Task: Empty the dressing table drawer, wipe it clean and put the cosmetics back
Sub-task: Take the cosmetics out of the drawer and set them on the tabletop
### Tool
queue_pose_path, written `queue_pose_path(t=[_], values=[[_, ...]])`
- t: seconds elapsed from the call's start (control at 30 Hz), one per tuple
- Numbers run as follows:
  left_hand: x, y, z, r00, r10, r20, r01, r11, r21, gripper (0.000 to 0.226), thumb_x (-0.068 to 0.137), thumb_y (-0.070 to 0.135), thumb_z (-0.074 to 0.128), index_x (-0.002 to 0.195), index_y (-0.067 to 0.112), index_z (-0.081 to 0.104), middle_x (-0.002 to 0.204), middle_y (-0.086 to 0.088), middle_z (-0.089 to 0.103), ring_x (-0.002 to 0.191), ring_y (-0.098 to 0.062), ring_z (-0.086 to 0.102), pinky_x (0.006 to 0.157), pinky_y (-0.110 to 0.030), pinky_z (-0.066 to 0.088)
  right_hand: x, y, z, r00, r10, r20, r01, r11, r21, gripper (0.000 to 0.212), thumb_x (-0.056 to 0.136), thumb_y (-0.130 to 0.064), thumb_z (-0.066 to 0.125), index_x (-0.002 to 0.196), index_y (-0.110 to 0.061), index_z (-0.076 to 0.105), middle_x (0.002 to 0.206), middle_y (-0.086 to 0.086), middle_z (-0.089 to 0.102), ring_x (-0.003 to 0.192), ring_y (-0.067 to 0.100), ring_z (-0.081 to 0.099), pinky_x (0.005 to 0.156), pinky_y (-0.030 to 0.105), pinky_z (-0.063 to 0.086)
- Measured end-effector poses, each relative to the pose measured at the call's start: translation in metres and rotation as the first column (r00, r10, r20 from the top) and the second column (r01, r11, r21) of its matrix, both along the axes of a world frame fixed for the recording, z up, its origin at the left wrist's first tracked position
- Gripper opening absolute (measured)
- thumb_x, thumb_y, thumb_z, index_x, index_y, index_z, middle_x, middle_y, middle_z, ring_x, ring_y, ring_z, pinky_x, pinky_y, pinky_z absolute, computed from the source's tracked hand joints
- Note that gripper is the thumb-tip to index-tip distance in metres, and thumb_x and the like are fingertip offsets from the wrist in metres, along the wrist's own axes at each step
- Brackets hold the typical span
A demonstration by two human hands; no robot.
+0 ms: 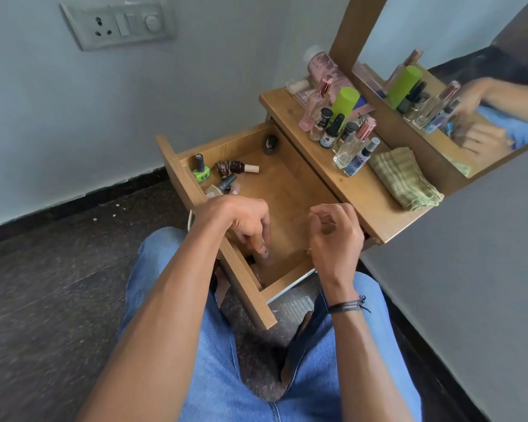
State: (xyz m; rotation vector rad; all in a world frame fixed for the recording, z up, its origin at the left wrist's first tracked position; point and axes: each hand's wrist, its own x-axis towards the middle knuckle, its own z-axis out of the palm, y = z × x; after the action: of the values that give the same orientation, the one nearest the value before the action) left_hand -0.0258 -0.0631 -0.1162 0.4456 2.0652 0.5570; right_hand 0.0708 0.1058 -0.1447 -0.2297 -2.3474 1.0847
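The wooden drawer (pixel 290 190) stands pulled out from the dressing table. At its far left corner lie several nail polish bottles: a green one (pixel 201 172) upright, dark brown ones (pixel 237 167) on their sides, a grey one (pixel 227 181). One dark bottle (pixel 270 144) stands at the back wall. My left hand (pixel 244 222) reaches down into the drawer's near part, fingers closed on a small pinkish bottle (pixel 265 254). My right hand (pixel 336 236) hovers above the drawer's right side, fingers loosely curled, holding nothing I can see.
The tabletop (pixel 363 193) carries perfume bottles (pixel 352 144), a green tube (pixel 343 103), small polish bottles and a folded green cloth (pixel 406 178). A mirror (pixel 457 74) stands behind them. My knees in jeans are under the drawer. A wall socket (pixel 116 24) is at the upper left.
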Motion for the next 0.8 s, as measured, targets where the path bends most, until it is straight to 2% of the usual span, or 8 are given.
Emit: queue_pose_path(t=[0.07,0.13,0.2,0.27,0.43,0.6,0.7,0.8], values=[[0.001,0.002,0.001,1.000,-0.020,0.002,0.020,1.000,-0.002,0.020,0.080,0.014,0.085,0.098,0.013,0.077,0.099,-0.004,0.070,0.074,-0.007,0.064,0.051,-0.011,0.046,-0.004,0.002,0.001,0.979,0.132,0.157,-0.143,0.988,0.063,0.011,0.090,-0.005,0.071,0.095,-0.016,0.073,0.094,-0.007,0.063,0.082,0.000,0.062,0.075,0.012,0.050],[0.001,0.004,0.003,1.000,-0.025,-0.006,0.025,1.000,0.014,0.022,0.081,0.012,0.083,0.102,0.010,0.076,0.095,-0.002,0.067,0.072,-0.007,0.062,0.051,-0.010,0.045,-0.008,0.006,0.000,0.910,0.219,0.351,-0.289,0.944,0.161,0.016,0.091,-0.014,0.074,0.106,-0.019,0.072,0.102,-0.008,0.065,0.090,0.003,0.062,0.081,0.022,0.055],[0.001,0.004,0.002,0.999,-0.027,-0.038,0.028,0.999,0.041,0.022,0.081,0.015,0.083,0.102,0.012,0.076,0.092,0.002,0.063,0.076,-0.008,0.061,0.060,-0.015,0.048,-0.008,0.008,-0.004,0.812,0.194,0.551,-0.399,0.873,0.280,0.029,0.089,-0.021,0.075,0.118,-0.022,0.070,0.117,-0.005,0.064,0.107,0.015,0.057,0.089,0.030,0.052],[0.000,0.001,-0.001,0.995,-0.026,-0.095,0.030,0.999,0.043,0.022,0.080,0.021,0.085,0.100,0.017,0.077,0.095,0.004,0.062,0.083,-0.009,0.058,0.078,-0.029,0.051,-0.007,0.007,-0.004,0.752,0.113,0.650,-0.426,0.835,0.348,0.039,0.088,-0.021,0.073,0.126,-0.023,0.067,0.130,0.000,0.061,0.119,0.023,0.048,0.097,0.035,0.046],[-0.001,-0.002,-0.003,0.983,0.032,-0.182,-0.018,0.997,0.075,0.018,0.080,0.023,0.084,0.095,0.024,0.075,0.111,0.003,0.057,0.099,-0.015,0.056,0.095,-0.037,0.041,-0.017,0.006,0.007,0.649,-0.105,0.754,-0.374,0.818,0.436,0.052,0.083,-0.011,0.062,0.132,-0.027,0.061,0.130,0.008,0.059,0.126,0.033,0.048,0.106,0.045,0.040],[-0.002,0.000,-0.005,0.954,0.149,-0.259,-0.107,0.980,0.169,0.022,0.080,0.018,0.082,0.099,0.022,0.073,0.110,0.001,0.061,0.089,-0.011,0.056,0.068,-0.026,0.043,-0.029,0.009,0.017,0.520,-0.212,0.827,-0.445,0.759,0.475,0.030,0.083,-0.017,0.063,0.113,-0.020,0.061,0.092,-0.001,0.056,0.095,0.025,0.064,0.107,0.044,0.042],[-0.004,0.001,-0.005,0.914,0.288,-0.284,-0.214,0.940,0.265,0.025,0.079,0.016,0.082,0.101,0.022,0.071,0.109,-0.001,0.065,0.094,-0.013,0.060,0.064,-0.023,0.043,-0.028,0.007,0.015,0.535,-0.203,0.820,-0.457,0.747,0.483,0.028,0.082,-0.019,0.065,0.110,-0.021,0.060,0.091,-0.003,0.059,0.084,0.021,0.058,0.108,0.044,0.038],[-0.008,0.003,-0.001,0.851,0.439,-0.289,-0.316,0.867,0.386,0.027,0.078,0.018,0.084,0.101,0.024,0.071,0.115,0.002,0.064,0.101,-0.014,0.061,0.069,-0.022,0.045,-0.024,0.004,0.012,0.558,-0.206,0.804,-0.449,0.740,0.501,0.035,0.081,-0.022,0.066,0.115,-0.025,0.061,0.099,-0.001,0.062,0.093,0.022,0.063,0.107,0.041,0.034]])
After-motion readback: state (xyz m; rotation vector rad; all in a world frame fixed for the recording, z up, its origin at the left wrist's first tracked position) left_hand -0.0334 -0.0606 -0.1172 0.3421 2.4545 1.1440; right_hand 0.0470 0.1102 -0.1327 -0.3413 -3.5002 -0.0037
